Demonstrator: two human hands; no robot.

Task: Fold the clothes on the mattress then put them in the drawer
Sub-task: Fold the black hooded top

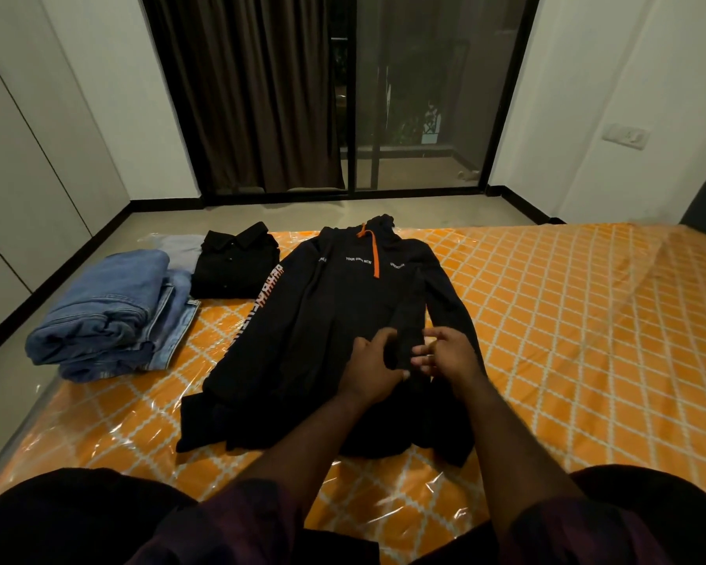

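A black hoodie [327, 320] with an orange drawstring and white lettering lies spread face up on the orange, plastic-wrapped mattress [547, 320]. Its right sleeve is folded in across the body. My left hand [373, 362] and my right hand [445, 354] meet over the cuff of that sleeve, both pinching the dark fabric at the hoodie's lower middle. Folded blue jeans [107, 311] are stacked at the mattress's left edge. A folded black shirt [233, 265] lies beside them at the far edge, with a pale grey folded garment [182, 248] partly under it.
The mattress sits on a grey floor [261, 214]. White wardrobe doors [25, 157] run along the left wall. Dark curtains [253, 95] and a glass sliding door [424, 95] stand ahead. My knees fill the bottom of the view.
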